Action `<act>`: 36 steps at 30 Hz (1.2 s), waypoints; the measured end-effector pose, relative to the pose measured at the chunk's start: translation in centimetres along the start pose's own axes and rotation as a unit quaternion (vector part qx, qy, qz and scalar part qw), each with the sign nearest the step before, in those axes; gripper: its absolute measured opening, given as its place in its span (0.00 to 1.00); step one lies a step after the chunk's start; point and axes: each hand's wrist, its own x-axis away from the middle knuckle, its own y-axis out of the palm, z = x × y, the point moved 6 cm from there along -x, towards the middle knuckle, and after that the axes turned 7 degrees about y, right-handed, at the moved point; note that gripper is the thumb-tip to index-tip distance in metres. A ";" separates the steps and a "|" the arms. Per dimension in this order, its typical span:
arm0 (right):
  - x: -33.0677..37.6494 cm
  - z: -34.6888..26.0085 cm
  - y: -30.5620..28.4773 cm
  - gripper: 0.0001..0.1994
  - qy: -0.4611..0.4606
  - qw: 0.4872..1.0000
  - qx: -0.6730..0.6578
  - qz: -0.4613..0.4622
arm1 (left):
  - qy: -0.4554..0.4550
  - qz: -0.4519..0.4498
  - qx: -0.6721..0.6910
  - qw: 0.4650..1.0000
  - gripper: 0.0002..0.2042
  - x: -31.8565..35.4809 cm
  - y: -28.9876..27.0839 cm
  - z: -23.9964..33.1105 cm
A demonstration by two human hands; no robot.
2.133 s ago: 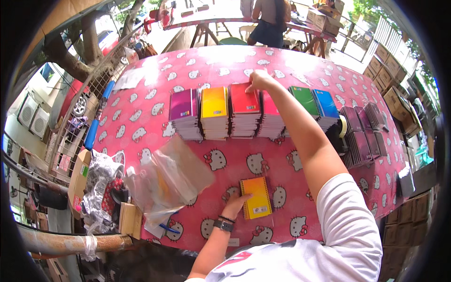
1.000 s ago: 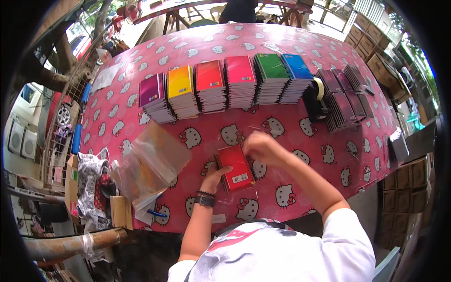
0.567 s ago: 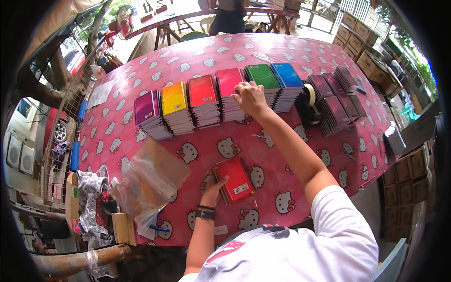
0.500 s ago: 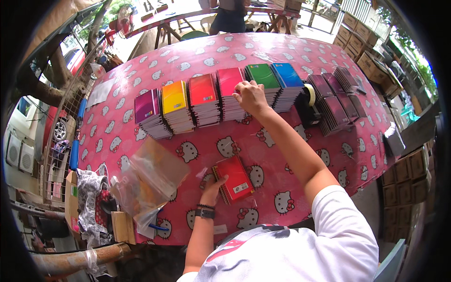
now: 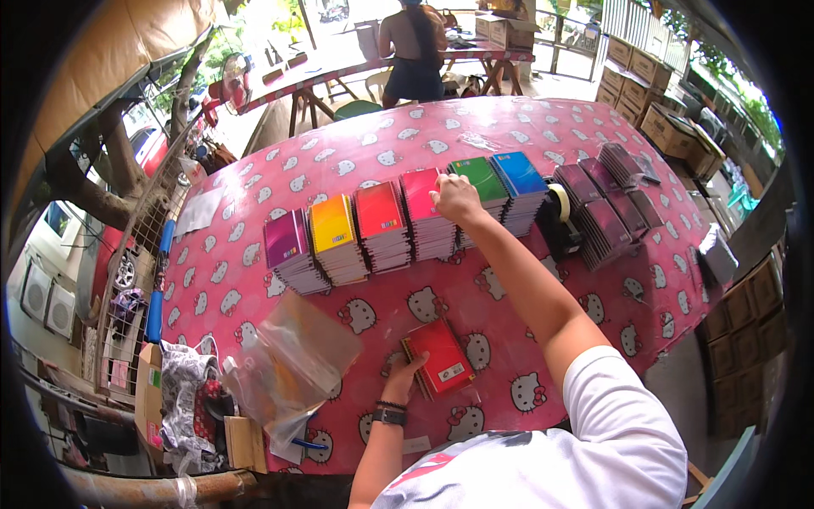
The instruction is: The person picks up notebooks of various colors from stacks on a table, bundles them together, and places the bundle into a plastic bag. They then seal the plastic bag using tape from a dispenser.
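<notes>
Spiral notebooks stand in a row of stacks: purple (image 5: 285, 237), yellow (image 5: 331, 222), orange-red (image 5: 380, 208), pink (image 5: 419, 188), green (image 5: 476, 180) and blue (image 5: 520, 172). My right hand (image 5: 459, 199) reaches to the top of the pink stack, with bent fingers closed at the right edge of its top notebook. Nearer to me, a red notebook (image 5: 442, 360) with a small white label lies tilted on the table, apparently with others under it. My left hand (image 5: 407, 377) grips its spiral side, thumb on top; the fingers beneath are hidden.
A tape dispenser (image 5: 555, 222) stands right of the blue stack, beside stacks of dark purple notebooks (image 5: 604, 212). Clear plastic bags (image 5: 297, 356) lie to the left on the pink patterned tablecloth (image 5: 526, 327). Cartons (image 5: 632, 81) and a person (image 5: 413, 55) are beyond the table.
The view has tilted up, so the table sits lower in it and more of the far person shows. Both hands keep about the same places on the pink stack and the red notebook.
</notes>
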 end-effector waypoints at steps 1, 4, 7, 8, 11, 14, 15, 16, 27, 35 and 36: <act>-1.2 0.6 0.0 0.14 0.031 0.999 0.018 -0.003 | 0.002 -0.007 0.001 1.000 0.27 -0.1 0.5 0.1; -2.7 0.0 0.3 0.16 0.062 0.994 0.074 -0.055 | -0.001 0.004 0.007 1.000 0.25 0.2 0.9 0.6; -3.4 -1.6 0.6 0.15 0.059 0.981 0.103 -0.151 | -0.011 0.020 -0.026 0.999 0.25 -0.3 -0.9 -0.5; -4.1 -0.7 0.6 0.21 0.073 0.980 0.098 -0.159 | -0.011 0.014 -0.023 1.000 0.26 -0.1 -0.4 -0.5; -4.4 -0.1 0.0 0.31 0.058 0.989 0.100 -0.095 | 0.001 0.004 -0.017 1.000 0.27 -0.1 0.3 0.0; -4.4 0.1 -0.7 0.31 0.092 0.991 0.019 -0.091 | 0.023 -0.012 -0.017 1.000 0.29 -0.6 0.1 -0.4; -4.3 -0.1 -0.8 0.25 0.063 0.988 -0.111 -0.082 | 0.026 -0.012 -0.013 1.000 0.29 -0.6 0.2 -0.4; -3.6 1.0 -0.7 0.19 0.081 0.948 -0.285 -0.115 | 0.028 -0.012 -0.010 0.999 0.29 -0.8 0.4 -0.5; 23.6 0.7 2.8 0.15 -0.428 0.875 -0.220 -0.044 | 0.000 -0.035 0.112 0.993 0.34 -0.5 -0.4 0.0; 24.1 7.3 5.4 0.31 -0.044 0.891 -0.438 -0.115 | 0.148 -0.051 -0.056 0.986 0.28 1.2 2.7 3.4; 24.3 6.8 5.5 0.33 -0.037 0.850 -0.497 -0.169 | 0.172 -0.062 -0.035 0.983 0.30 1.5 3.4 4.0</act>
